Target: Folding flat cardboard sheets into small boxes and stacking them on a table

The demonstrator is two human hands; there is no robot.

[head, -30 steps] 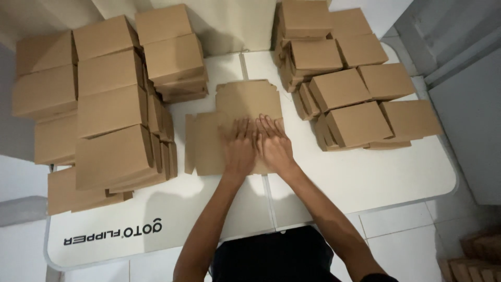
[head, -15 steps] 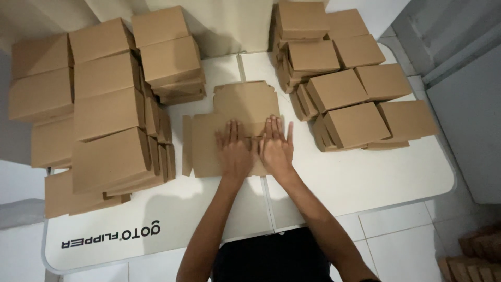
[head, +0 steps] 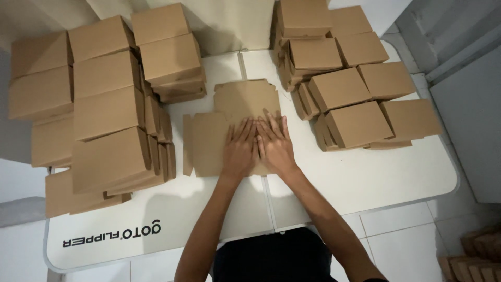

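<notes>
White worktop (head: 365,183), tiled floor below. Flat cardboard blank (head: 229,117) lies unfolded at centre, long axis running away from the person. Left hand (head: 240,149) and right hand (head: 274,143) rest side by side, palms down, fingers spread flat on its near half, grasping nothing. Folded box stacks left (head: 107,120) and right (head: 355,94) flank the blank, close beside it.

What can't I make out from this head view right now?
- Flat cardboard sheet: the part under the left hand and right hand is covered by both palms.
- Left stack of boxes: its outer side is cut off by the left and top edges.
- Brown pile on the floor: cut off at the bottom right corner, too little shows to identify.
</notes>
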